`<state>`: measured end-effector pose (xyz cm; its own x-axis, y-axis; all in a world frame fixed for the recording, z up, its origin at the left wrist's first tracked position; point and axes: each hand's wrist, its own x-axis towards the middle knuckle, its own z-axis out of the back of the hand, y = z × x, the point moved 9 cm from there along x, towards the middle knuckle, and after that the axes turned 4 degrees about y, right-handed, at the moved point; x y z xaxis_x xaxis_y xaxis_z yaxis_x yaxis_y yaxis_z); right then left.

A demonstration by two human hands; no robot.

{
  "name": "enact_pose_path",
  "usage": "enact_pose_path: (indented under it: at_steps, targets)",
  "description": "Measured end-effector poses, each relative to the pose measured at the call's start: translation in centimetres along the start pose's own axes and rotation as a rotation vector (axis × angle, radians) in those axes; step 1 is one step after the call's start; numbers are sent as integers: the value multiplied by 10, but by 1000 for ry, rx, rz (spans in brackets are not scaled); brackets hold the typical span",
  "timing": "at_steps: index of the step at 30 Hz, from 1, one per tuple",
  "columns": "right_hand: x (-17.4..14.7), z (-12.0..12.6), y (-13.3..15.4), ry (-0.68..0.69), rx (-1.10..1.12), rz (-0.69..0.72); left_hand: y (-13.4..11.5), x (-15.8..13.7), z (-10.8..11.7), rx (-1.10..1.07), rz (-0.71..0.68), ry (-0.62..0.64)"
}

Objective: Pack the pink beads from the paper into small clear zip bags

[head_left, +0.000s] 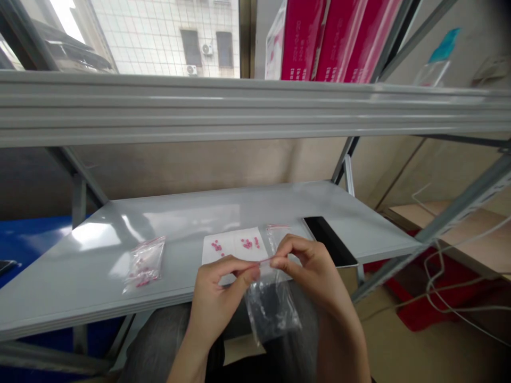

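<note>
Between my two hands hangs a clear zip-lock bag (273,311), pinched along its red-striped top edge. My left hand (223,284) grips one end of that edge between thumb and fingers. The other end is pinched by my right hand (309,266). Just beyond my hands lies a white sheet of paper (209,255) with small pink pieces (247,243) in two groups. Another flat clear zip-lock bag (275,234) lies right of the paper, partly hidden by my right hand. To the left rests a zip-lock bag with pink pieces inside (146,263).
The grey shelf surface (96,271) holds a black tablet-like device (329,240) at right. A metal beam (199,109) crosses above, with magenta boxes (327,42) and a blue-topped bottle (441,56) over it. White cables (439,266) hang at right.
</note>
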<state>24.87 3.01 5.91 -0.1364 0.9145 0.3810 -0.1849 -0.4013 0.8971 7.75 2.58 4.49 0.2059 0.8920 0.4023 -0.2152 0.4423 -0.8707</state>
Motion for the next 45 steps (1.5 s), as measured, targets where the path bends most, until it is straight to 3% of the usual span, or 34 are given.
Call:
enact_pose_path:
  at_steps: [4,11,15,20,25,32,45]
  targets:
    - [9,25,-21,-106,5,-11,15,34,-27,-68,78,87]
    - [33,71,-82,-402,-214,-119,54,109,-80,172,111,256]
    - [46,81,-110,-469,-338,-148,72,130,-95,360,123,271]
    - [50,78,-129,-451,-507,-209,80,132,-97,572,116,242]
    - [49,74,-132,-412,-626,-265,71,126,-96,702,12,203]
    - [50,64,-129,-347,-706,-265,60,100,-122,848,-149,348]
    - [51,61,-135,-322,-752,-147,65,87,-118,866,-204,322]
